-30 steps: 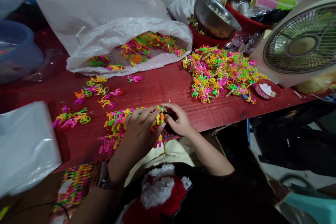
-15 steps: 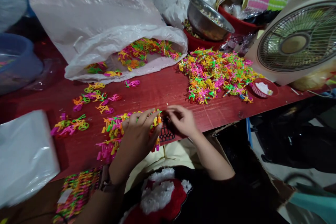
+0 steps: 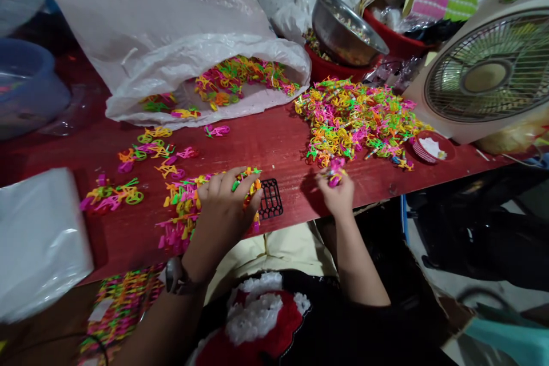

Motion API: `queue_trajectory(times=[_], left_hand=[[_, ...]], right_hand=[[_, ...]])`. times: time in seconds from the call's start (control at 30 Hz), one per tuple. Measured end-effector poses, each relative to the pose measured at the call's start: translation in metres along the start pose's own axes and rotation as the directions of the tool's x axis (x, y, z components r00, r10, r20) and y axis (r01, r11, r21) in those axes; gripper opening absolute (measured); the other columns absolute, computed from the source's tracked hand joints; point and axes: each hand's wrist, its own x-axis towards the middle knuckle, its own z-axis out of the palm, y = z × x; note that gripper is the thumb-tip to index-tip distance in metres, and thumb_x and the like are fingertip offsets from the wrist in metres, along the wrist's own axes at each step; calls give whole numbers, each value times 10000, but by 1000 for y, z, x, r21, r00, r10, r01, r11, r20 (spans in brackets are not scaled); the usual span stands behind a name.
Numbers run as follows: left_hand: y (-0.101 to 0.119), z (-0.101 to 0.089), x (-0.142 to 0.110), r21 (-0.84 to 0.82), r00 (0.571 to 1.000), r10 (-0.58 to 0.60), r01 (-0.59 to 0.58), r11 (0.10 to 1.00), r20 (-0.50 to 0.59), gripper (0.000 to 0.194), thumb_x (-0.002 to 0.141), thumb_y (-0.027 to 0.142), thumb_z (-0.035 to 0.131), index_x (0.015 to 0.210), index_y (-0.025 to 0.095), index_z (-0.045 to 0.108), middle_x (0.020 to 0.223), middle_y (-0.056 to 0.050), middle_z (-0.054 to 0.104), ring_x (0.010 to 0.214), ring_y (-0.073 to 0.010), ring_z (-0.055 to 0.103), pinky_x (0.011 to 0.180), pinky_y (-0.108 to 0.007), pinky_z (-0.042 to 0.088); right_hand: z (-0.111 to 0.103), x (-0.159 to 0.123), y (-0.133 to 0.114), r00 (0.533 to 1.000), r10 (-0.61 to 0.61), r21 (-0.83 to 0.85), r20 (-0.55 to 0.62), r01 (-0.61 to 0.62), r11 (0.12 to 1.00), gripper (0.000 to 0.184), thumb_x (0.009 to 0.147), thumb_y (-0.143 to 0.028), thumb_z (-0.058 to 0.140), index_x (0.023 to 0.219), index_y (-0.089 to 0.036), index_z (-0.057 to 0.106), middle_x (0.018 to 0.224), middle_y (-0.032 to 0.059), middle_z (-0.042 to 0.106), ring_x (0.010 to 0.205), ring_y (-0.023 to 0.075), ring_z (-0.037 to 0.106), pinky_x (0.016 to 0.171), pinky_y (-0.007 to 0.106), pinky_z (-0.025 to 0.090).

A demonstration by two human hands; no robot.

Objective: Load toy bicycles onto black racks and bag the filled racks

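The right hand pinches some plastic pieces at the edge of the big heap. The left hand curls around a smaller bunch beside a black grid; most of the heap remains.

Neon plastic bike-shaped pieces: pink, yellow, green, orange. Left hand is curled over a loose row of them, fingers on top. Right hand pinches a small pink-yellow clump at the front edge of the big tangled pile. Small black plastic grid lies flat just beside the left hand.

dim light, soft shadows, warped, slightly blurred edges
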Motion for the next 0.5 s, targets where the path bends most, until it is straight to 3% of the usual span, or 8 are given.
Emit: queue_trajectory(times=[0.07,0.1,0.17,0.2,0.37,0.43,0.5], left_hand=[[-2,-3,0,-52,999,5,-4,999,33,307,1021,380,525,1264,276,682,1359,-116,633,1134,-342,579,928,-530,426],[-4,-5,0,-98,999,0,5,995,44,303,1033,366,500,1254,272,685,1356,-112,631,1148,-333,578,940,-525,432],[-6,-10,-2,-205,999,-12,23,978,53,299,1048,342,472,1249,260,678,1339,-105,636,1169,-311,584,972,-511,440],[-8,-13,-3,-253,999,-10,22,967,51,290,1048,334,476,1247,257,673,1323,-100,644,1177,-301,588,990,-506,441],[-9,-22,-14,-326,995,86,-68,943,43,171,1012,302,588,1152,274,682,1309,-65,663,1218,-291,590,1045,-514,425],[-9,-24,-18,-318,994,102,-82,945,49,162,1001,305,618,1146,283,685,1323,-64,658,1230,-298,580,1050,-525,421],[-8,-24,-20,-323,994,92,-70,944,53,168,997,321,632,1152,285,686,1301,-69,666,1222,-301,578,1039,-526,430]], right_hand=[[23,-28,-13,980,-62,57,191,52,997,178,900,-336,714,1021,-208,687,959,62,743,826,193,697,778,328,566],[34,-40,-17,937,-137,88,322,115,989,151,909,-303,706,1031,-213,701,1021,71,750,914,209,708,843,345,566],[52,-55,-21,840,-272,118,469,245,962,120,933,-218,649,1034,-212,713,1072,83,746,1003,225,695,911,371,552],[59,-59,-21,808,-312,104,500,301,948,142,938,-174,610,1033,-207,711,1065,90,741,1010,231,682,919,382,546],[68,-55,-19,775,-313,-84,550,424,902,257,838,-20,544,970,-186,689,971,103,693,963,256,607,894,396,530],[67,-53,-21,754,-297,-112,586,439,892,277,818,2,543,968,-185,683,976,103,695,959,253,607,897,389,529],[68,-52,-22,761,-286,-93,582,411,907,249,847,-18,559,968,-190,692,956,94,708,938,245,626,881,383,535]])
